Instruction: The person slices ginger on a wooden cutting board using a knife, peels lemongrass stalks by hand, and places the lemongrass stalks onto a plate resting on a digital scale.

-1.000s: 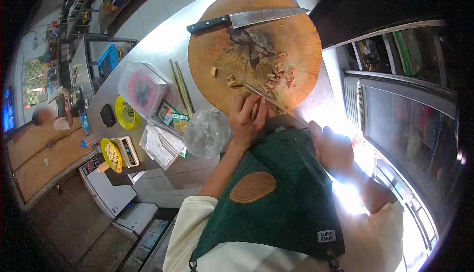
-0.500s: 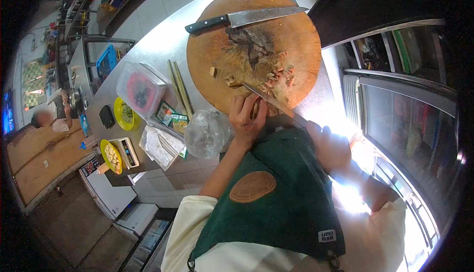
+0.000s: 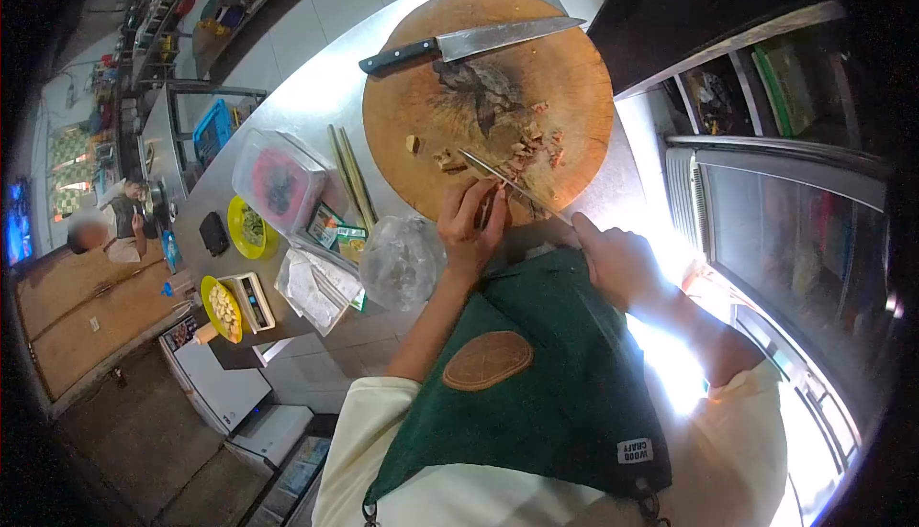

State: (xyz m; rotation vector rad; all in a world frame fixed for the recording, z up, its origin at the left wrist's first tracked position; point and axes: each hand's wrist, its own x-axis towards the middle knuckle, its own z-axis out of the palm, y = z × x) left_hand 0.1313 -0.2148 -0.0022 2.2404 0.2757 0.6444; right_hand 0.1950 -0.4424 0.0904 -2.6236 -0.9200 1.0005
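Observation:
On the round wooden board [image 3: 402, 106], my left hand [image 3: 471, 227] is closed on a brown piece of food at the near edge. My right hand [image 3: 617, 261] grips a small knife [image 3: 517, 187], its blade slanting up and left across the board just beside my left fingers. Chopped reddish-brown bits [image 3: 536, 149] are spread beyond the blade. Two small chunks, one [image 3: 413, 144] apart at the left and another [image 3: 447, 160] nearer the knife tip, rest on the wood. A large black-handled knife [image 3: 479, 42] lies across the far part of the board.
Left of the board are green stalks [image 3: 352, 178], a clear plastic tub [image 3: 278, 182], a plastic bag [image 3: 402, 264] and a yellow bowl of greens [image 3: 251, 227]. A yellow plate [image 3: 222, 309] sits beside a scale [image 3: 254, 301]. Another person [image 3: 124, 221] is at the far left.
The view has shifted slightly. My right hand and the small knife have moved a little left and up; my left hand keeps its hold. The other person's arm has changed position.

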